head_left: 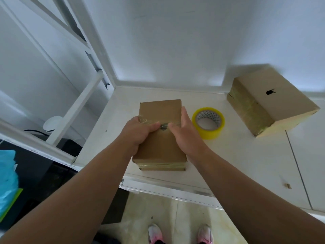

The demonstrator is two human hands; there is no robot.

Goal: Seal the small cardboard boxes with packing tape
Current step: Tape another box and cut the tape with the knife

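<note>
Cardboard box (159,110) sits between left fingers (140,120) curled round its edge and straight right fingers (184,115).

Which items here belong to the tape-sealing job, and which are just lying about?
Job: near box, yellow tape roll, taped box at right.
Lying about: blue bag, cardboard scrap, white round object.

Small cardboard box (159,110) was gripped by the curled fingers of the left hand (139,131), thumb on the tape strip (149,122). Fingers of the right hand (184,132) were laid straight along its right edge; tape roll (208,123) seen just beside them.
</note>
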